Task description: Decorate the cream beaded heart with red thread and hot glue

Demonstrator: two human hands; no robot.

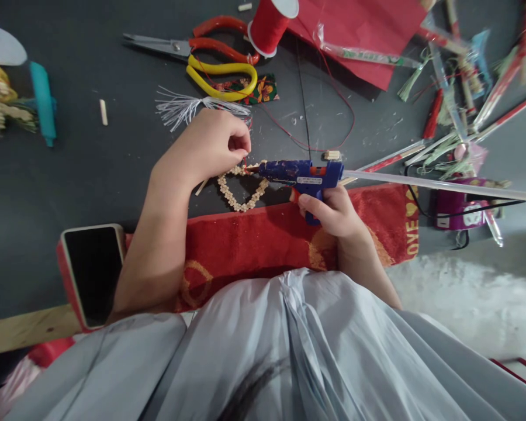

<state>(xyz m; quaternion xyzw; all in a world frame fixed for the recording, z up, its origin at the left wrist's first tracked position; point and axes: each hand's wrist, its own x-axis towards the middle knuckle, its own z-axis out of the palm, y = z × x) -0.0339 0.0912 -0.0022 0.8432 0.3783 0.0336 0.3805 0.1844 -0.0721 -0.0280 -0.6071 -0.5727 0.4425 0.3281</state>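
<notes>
My right hand [333, 213] is wrapped round the grip of a blue hot glue gun [289, 171], a long clear glue stick [442, 186] running out of its back. The gun's nozzle points left, at the top of a heart-shaped ring of small cream beads [244, 206] lying on the table. Just above that ring, my left hand [214, 140] is closed in a pinch on a red thread [245, 162] that hangs down to the ring's top. A white tassel [177, 108] fans out behind this hand, partly hidden by it.
Beyond the hands lie scissors [221, 73] with red and yellow handles, a red thread spool [269, 26] and red paper [359, 38]. A red towel [254, 242] covers the near edge, with a phone [94, 275] at left. Tasselled sticks [508, 82] clutter the right.
</notes>
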